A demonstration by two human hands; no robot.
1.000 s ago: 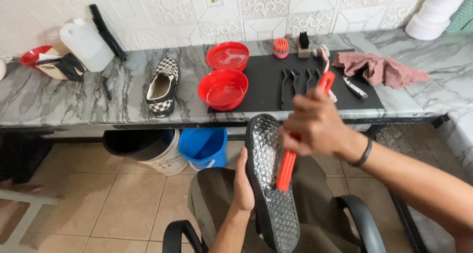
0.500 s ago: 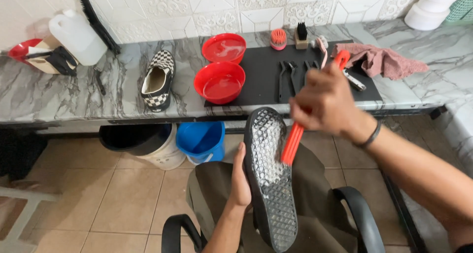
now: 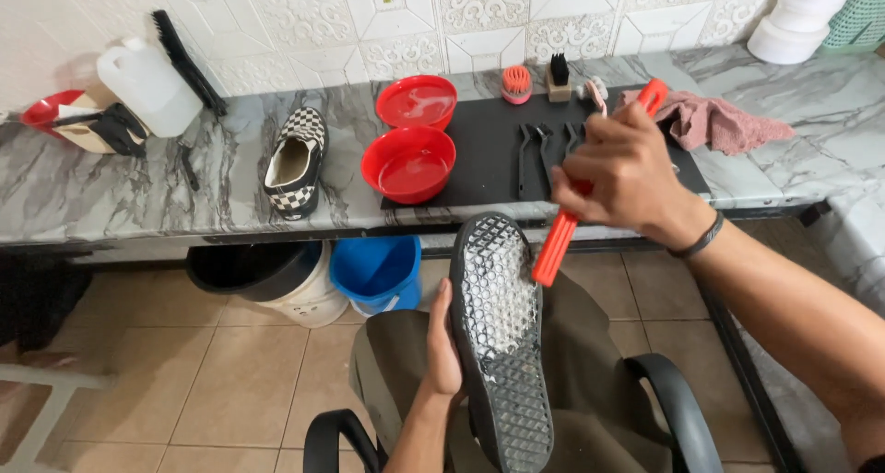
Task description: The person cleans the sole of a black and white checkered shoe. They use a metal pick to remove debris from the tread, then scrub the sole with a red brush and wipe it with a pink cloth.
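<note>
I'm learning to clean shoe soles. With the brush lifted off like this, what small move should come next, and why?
Probably bring the red brush in the right hand back down onto the upturned sole. Its lower end hangs just off the sole's right edge, white foam covers the tread, and the left hand steadies the shoe from the side.

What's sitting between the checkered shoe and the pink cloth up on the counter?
In the head view, between the checkered shoe and the pink cloth lie two red bowls, then a black mat with dark brushes on it.
</note>
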